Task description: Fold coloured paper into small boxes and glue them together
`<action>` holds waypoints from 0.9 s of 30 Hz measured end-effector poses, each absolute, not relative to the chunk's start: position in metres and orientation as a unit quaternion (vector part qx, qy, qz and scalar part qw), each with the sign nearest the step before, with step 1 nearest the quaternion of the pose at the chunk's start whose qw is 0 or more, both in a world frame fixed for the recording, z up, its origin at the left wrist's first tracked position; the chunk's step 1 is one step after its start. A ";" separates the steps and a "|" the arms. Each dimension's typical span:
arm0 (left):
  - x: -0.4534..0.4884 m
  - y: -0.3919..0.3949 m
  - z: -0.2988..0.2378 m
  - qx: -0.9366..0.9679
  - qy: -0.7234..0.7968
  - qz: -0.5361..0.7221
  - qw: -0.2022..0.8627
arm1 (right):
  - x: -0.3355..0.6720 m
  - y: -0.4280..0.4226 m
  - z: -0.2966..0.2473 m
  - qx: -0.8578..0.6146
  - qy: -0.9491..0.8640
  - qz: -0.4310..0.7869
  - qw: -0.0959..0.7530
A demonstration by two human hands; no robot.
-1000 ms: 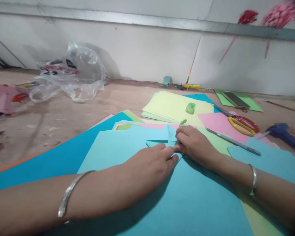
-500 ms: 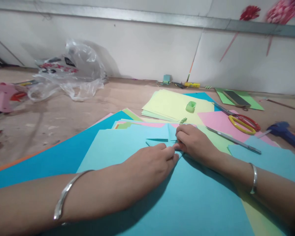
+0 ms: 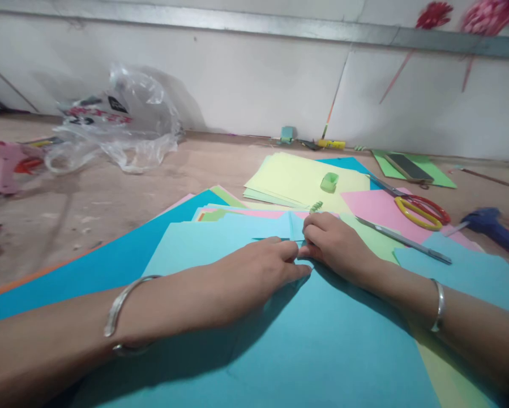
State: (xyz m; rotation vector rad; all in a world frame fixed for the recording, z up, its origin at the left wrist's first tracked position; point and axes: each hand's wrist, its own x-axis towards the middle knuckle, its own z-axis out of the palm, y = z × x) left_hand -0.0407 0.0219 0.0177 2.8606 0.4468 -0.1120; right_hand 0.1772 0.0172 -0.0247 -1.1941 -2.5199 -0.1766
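Note:
A folded piece of light blue paper (image 3: 275, 228) lies on a large light blue sheet (image 3: 322, 345) of the same colour. My left hand (image 3: 269, 269) bends over its near edge, with the thumb and fingers closed on the paper and hiding part of it. Just to the right, my right hand (image 3: 333, 238) pinches the paper's right side, its fingertips close to those of the left. A small green paper coil (image 3: 316, 207) sits right behind the right hand.
On the right lie scissors (image 3: 419, 211), a craft knife (image 3: 407, 241) and a blue glue gun (image 3: 494, 226). Yellow sheets (image 3: 288, 175) are stacked behind, with a green folded piece (image 3: 329, 182) on top. A plastic bag (image 3: 122, 124) and a pink glue gun (image 3: 1, 167) are at left.
My left hand has turned and shifted slightly up, covering more of the folded paper, and its thumb reaches further right. My right hand stays nearly in place, still pinching.

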 end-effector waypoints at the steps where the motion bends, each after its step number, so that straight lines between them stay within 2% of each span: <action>1: -0.041 0.022 0.018 0.980 0.151 -0.038 0.124 | 0.177 0.017 -0.024 -0.420 -0.889 -0.063 0.173; 10: -0.042 0.023 0.018 0.982 0.135 -0.013 0.129 | 0.177 0.016 -0.023 -0.429 -0.885 -0.073 0.164; 20: -0.040 0.018 0.023 0.989 0.127 -0.028 0.066 | 0.178 0.017 -0.023 -0.422 -0.888 -0.065 0.168; 24: -0.041 0.012 0.012 0.991 0.128 -0.029 0.032 | 0.177 0.017 -0.024 -0.422 -0.888 -0.065 0.173; 27: -0.042 0.006 0.001 0.986 0.156 0.005 0.055 | 0.178 0.017 -0.025 -0.426 -0.886 -0.062 0.175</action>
